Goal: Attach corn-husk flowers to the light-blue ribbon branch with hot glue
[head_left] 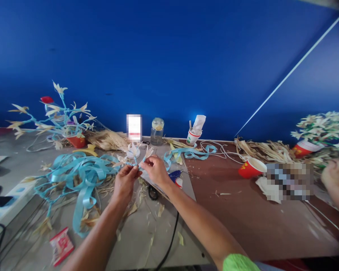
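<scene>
The left hand [127, 181] has its thumb and fingers closed on the stem of a small spray of pale, pointed dried-husk flowers bound in light blue [134, 150], while the right hand [156, 172] pinches the same spray at its near side, fingertips close to the left ones. The spray stands between the two hands, above the grey-topped bench [135, 252], its petals pointing up and away. To the left of the left hand lies a loose heap of glossy light-blue ribbon [89, 169], and beyond that a branching blue-stemmed arrangement of pale flowers [53, 109] rises from a red pot [77, 141]. Ahead of the hands is a clear lidded glass jar [157, 132]; farther right stands a white paper cup [192, 137] with something white sticking out. Well to the right of the right hand, a red paper cup [250, 168] leans over (another person's bare hand [337, 178] shows past it).
</scene>
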`<control>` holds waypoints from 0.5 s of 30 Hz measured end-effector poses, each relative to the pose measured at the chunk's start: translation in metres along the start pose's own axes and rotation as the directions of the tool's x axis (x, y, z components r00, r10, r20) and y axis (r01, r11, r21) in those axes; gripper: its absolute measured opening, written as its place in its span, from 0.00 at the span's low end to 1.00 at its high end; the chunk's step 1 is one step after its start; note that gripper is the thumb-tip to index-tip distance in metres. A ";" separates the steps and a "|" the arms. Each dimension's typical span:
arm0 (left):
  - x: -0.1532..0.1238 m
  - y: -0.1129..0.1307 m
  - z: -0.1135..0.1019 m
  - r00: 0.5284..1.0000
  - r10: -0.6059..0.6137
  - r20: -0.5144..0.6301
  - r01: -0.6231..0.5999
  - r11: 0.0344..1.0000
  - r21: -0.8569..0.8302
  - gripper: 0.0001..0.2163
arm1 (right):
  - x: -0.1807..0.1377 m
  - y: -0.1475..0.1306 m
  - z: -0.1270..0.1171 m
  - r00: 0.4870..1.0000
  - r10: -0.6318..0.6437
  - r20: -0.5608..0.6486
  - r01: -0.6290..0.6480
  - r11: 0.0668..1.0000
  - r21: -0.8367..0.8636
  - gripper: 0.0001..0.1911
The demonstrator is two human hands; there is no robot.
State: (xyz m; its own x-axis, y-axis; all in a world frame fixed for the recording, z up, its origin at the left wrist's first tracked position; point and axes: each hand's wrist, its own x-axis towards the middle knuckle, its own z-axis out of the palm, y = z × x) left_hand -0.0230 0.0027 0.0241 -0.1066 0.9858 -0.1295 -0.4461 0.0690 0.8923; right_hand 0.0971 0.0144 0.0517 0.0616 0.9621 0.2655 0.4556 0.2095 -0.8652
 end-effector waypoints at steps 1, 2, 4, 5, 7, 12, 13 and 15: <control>0.000 0.000 0.000 1.000 -0.003 0.004 0.003 1.000 -0.007 0.16 | -0.001 0.000 0.000 1.000 -0.010 -0.007 0.010 1.000 -0.007 0.05; -0.001 0.000 0.001 1.000 -0.005 0.009 0.005 1.000 -0.013 0.15 | -0.001 -0.001 0.000 1.000 -0.019 -0.014 0.019 1.000 -0.015 0.05; -0.002 0.001 0.001 1.000 -0.014 0.019 0.014 1.000 -0.015 0.16 | -0.002 -0.001 -0.001 0.999 -0.033 -0.027 0.032 0.999 -0.035 0.05; -0.002 0.001 0.002 1.000 -0.017 0.024 0.017 1.000 -0.010 0.16 | -0.003 -0.001 -0.001 0.999 -0.037 -0.031 0.036 0.998 -0.046 0.05; -0.003 0.002 0.003 1.000 -0.018 0.026 0.018 1.000 0.005 0.16 | -0.004 -0.002 -0.001 0.999 -0.040 -0.031 0.038 0.997 -0.067 0.05; -0.005 0.003 0.006 0.999 -0.021 0.034 0.021 1.000 0.008 0.17 | -0.006 -0.001 0.002 0.998 -0.035 -0.043 0.031 0.996 -0.087 0.06; -0.004 0.002 0.006 0.999 -0.015 0.037 0.015 1.000 0.014 0.17 | -0.006 0.000 0.002 0.999 -0.031 -0.043 0.027 0.996 -0.084 0.06; -0.004 0.001 0.006 0.999 0.008 0.034 -0.009 0.999 0.033 0.17 | -0.006 0.000 0.003 0.999 -0.018 -0.039 0.015 0.998 -0.067 0.06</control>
State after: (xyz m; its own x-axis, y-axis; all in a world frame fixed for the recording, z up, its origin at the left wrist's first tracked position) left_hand -0.0174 -0.0001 0.0280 -0.0793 0.9910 -0.1079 -0.4161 0.0654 0.9070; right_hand 0.0939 0.0092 0.0482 0.0876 0.9507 0.2973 0.5148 0.2123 -0.8306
